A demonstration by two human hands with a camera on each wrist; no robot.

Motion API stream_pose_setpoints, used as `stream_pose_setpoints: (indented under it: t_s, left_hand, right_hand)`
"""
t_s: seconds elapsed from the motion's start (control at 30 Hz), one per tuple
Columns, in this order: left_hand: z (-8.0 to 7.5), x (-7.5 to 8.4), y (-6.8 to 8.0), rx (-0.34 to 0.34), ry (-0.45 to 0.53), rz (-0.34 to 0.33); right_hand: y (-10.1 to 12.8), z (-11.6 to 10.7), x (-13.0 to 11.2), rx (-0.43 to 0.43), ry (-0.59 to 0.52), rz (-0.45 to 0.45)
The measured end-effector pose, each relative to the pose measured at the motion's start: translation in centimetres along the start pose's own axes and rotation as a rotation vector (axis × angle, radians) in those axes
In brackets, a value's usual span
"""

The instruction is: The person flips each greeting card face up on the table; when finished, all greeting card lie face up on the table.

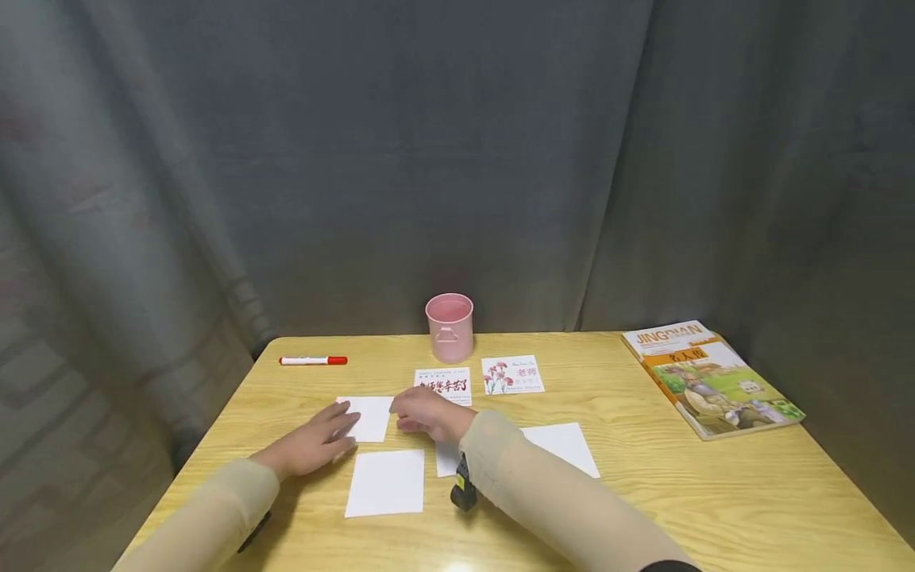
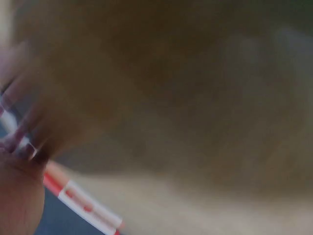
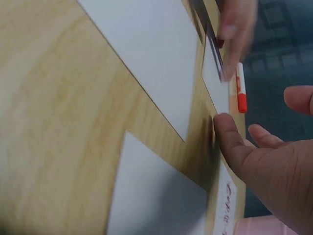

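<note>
Touching white card [image 1: 372,421], left hand [image 1: 314,442], magazine [image 1: 718,385] reading "JINGDIAN"

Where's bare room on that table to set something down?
Bare tabletop lies between the flower card and the magazine, and a smaller patch between the marker and the pink cup. White cards crowd the left hand and right hand.

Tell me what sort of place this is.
Probably a curtained-off tabletop workspace: a wooden table with dark grey curtains behind it and at its sides, and blank white cards laid out on top.
</note>
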State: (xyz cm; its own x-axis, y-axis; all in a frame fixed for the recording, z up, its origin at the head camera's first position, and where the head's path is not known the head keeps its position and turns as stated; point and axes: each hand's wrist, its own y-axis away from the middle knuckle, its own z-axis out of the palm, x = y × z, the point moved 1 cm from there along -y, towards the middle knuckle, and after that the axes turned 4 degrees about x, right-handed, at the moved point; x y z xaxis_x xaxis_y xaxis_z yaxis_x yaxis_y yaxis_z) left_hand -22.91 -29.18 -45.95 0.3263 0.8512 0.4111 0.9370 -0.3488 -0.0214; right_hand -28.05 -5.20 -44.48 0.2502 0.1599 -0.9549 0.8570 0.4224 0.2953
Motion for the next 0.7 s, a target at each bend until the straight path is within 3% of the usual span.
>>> stream_pose_setpoints:
  t_s: [0.1,0.27,0.5,0.7]
  left_hand:
    - [0.5,0.4,0.3,-0.069,-0.012,-0.022]
    - [0.7,1.2,-0.1,-0.066,-0.036,-0.03]
    - [1.2,1.4,-0.6,-0.063,-0.034,-0.06]
    - [1.0,1.6,-0.7,-0.033,-0.002,-0.076]
  right_hand:
    - [-0.1,0.5,0.2,0.044,-0.056,0.023]
    - [-0.1,1.5,-0.2,0.092,-0.13,0.07]
    - [-0.2,2.5,-0.6,0.153,-0.096,0.103]
    - [-0.3,2.3,-0.4,0.192,-0.262,0.046]
